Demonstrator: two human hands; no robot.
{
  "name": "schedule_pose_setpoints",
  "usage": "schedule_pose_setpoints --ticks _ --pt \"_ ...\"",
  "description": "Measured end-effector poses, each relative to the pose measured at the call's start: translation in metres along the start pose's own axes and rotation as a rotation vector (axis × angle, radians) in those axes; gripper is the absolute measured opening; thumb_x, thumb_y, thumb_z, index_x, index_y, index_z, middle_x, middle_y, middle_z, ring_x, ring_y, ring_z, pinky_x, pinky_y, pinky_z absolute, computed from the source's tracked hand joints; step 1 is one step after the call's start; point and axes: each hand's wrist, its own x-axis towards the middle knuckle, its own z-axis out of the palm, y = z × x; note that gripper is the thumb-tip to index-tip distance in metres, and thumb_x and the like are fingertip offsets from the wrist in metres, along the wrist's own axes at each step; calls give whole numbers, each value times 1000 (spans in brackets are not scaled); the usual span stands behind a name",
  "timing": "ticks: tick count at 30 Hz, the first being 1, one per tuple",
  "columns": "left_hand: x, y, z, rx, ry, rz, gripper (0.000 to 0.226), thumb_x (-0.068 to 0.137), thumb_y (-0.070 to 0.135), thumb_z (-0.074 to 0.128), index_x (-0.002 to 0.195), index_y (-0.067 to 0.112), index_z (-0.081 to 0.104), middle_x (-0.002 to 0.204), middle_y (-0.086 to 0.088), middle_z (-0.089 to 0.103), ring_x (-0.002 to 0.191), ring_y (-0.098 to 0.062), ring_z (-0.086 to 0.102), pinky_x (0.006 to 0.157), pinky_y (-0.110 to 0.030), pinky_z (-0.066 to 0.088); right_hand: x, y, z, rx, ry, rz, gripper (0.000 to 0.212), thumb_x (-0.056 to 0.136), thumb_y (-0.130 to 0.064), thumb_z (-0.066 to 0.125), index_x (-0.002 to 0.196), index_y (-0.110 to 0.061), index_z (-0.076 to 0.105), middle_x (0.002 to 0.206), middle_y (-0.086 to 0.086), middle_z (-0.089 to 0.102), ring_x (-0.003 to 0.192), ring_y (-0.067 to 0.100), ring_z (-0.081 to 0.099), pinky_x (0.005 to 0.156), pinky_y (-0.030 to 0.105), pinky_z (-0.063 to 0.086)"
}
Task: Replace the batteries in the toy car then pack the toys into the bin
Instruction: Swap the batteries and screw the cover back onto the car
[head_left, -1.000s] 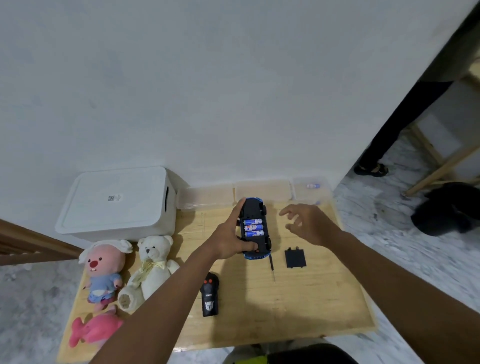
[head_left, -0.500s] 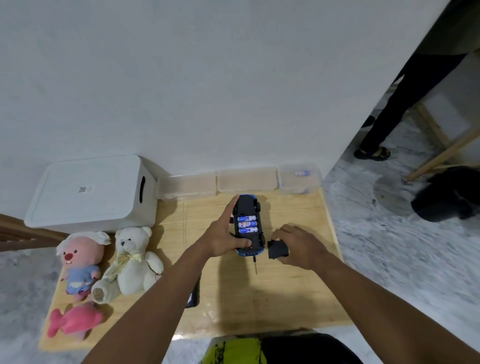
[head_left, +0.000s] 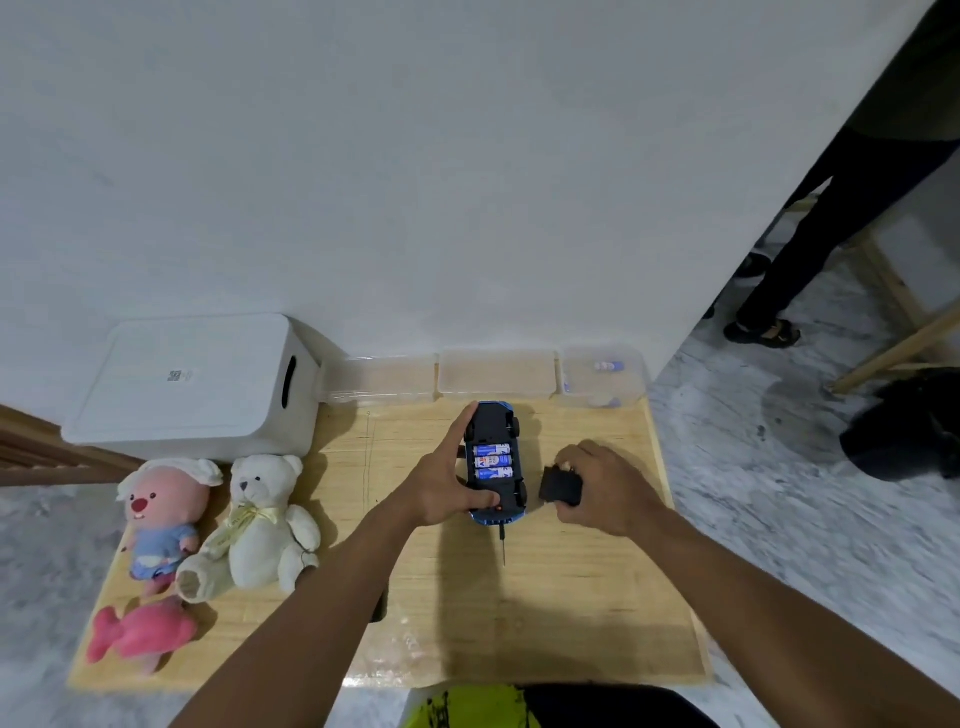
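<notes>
The blue toy car (head_left: 495, 434) lies upside down on the wooden table (head_left: 571, 597), its battery bay open with three blue batteries (head_left: 492, 461) in it. My left hand (head_left: 447, 486) grips the car from the left, thumb on its near end. Just right of the car, my right hand (head_left: 608, 491) pinches the black battery cover (head_left: 560, 487) and holds it lifted. A thin screwdriver (head_left: 502, 543) lies on the table below the car. The white lidded bin (head_left: 197, 384) stands at the back left.
A pink plush (head_left: 161, 512), a white teddy bear (head_left: 260, 525) and a pink fish plush (head_left: 137, 631) lie at the table's left. Clear plastic trays (head_left: 493, 374) line the wall; the right one holds a battery (head_left: 609, 367). A person's legs (head_left: 810, 234) stand at the far right.
My right hand went down to the table, picked up the black battery cover and now holds it beside the car. The left hand kept its grip on the car.
</notes>
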Motion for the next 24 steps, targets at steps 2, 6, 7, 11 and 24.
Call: schedule_pose_setpoints --ticks 2,6,7,11,24 --pt "-1 2 -2 -7 -2 16 124 79 6 84 155 60 2 135 8 54 88 -15 75 78 -31 62 9 1 -23 39 80 12 56 63 -49 70 114 -26 62 100 -8 58 95 17 57 78 34 53" --pt "-1 14 -4 -9 -5 57 124 79 5 83 155 61 2 138 1 52 85 -18 76 77 -30 62 26 -14 -67 113 166 -73 54 67 -43 81 115 -27 64 100 -8 59 83 1 54 79 21 46" --pt "0 18 -4 -9 -2 66 124 79 5 83 154 61 2 138 1 53 84 -19 77 78 -32 62 29 -21 -74 129 161 -121 54 67 -42 82 116 -28 64 100 -9 59 83 -2 54 78 16 44" --pt "1 32 -2 -14 -3 103 123 79 2 81 155 60 4 139 1 53 82 -19 76 77 -28 61 38 -50 -83 110 114 -294 55 68 -38 83 119 -25 64 106 -10 60 90 -3 53 82 10 41" --pt "-1 43 -4 -40 29 128 122 77 3 82 154 60 8 139 -1 54 97 -27 74 87 -39 63 46 -59 -76 -22 108 -418 61 74 -53 74 128 -31 58 117 -16 56 104 9 54 89 31 51"
